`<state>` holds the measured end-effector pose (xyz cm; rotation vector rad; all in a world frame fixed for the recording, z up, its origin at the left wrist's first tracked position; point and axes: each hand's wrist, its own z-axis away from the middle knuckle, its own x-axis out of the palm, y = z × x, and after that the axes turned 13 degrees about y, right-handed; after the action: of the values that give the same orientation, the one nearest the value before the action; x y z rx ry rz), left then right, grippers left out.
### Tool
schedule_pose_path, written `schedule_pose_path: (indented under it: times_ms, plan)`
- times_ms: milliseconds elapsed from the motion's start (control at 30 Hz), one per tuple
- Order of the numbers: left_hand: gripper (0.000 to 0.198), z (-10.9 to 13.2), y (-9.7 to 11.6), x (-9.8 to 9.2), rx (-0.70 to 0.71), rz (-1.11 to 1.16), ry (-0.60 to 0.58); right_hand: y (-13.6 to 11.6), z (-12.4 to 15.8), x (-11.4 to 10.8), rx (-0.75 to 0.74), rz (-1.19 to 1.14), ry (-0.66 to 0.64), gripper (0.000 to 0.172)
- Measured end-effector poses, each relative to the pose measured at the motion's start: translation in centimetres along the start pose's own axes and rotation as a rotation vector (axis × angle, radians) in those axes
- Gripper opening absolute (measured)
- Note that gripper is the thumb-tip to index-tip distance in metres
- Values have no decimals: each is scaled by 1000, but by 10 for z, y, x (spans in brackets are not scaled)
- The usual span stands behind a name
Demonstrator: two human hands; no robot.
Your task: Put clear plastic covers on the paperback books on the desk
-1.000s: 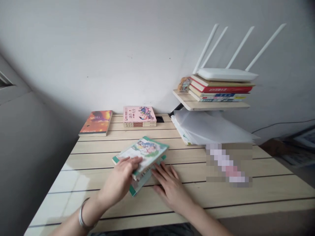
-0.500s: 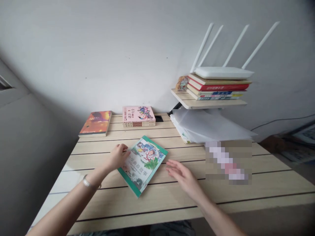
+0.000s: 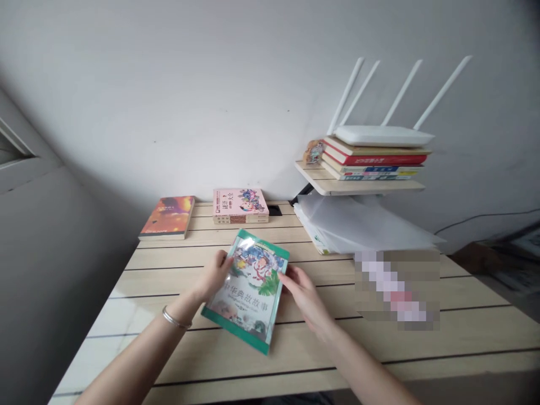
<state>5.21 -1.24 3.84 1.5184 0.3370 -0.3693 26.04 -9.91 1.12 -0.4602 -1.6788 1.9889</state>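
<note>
A thin book [image 3: 251,287] with a green-edged picture cover and Chinese title is between my two hands, tilted and seemingly lifted off the tabletop. My left hand [image 3: 216,277] grips its left edge, thumb on the cover and the other fingers out of sight behind it; a silver bangle circles that wrist. At the right edge, my right hand [image 3: 304,295] pinches the book with its thumb at the front, the fingertips partly hidden underneath. Beyond it lie a thick pink book [image 3: 240,203] and, to the left, an orange book [image 3: 169,216].
The slatted wooden table [image 3: 177,360] meets a white wall. At the right, a raised shelf [image 3: 358,187] bears stacked books [image 3: 375,160] and a white router [image 3: 383,135] with upright antennas. Below are papers in clear sleeves [image 3: 363,225] and a pixelated item [image 3: 396,289].
My right hand has closed on the book's right edge, where before it was apart. The book has turned more upright and its near edge has risen. The camera view has tipped slightly.
</note>
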Motion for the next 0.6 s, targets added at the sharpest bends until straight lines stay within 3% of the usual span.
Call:
schedule_pose_path:
  times_ms: [200,367,433,600]
  plan:
    - [42,-1,-18,-2,-104,189,99,-4,-9,33,95,-90,-201,38]
    - [29,-11,-32,1,-223,192,218,5,-28,52,55,4,-257,34]
    - [23,-11,-35,3,-218,194,266,9,-35,55,61,29,-277,34]
    - [37,-8,-35,8,-144,255,261,14,-39,56,68,36,-293,33]
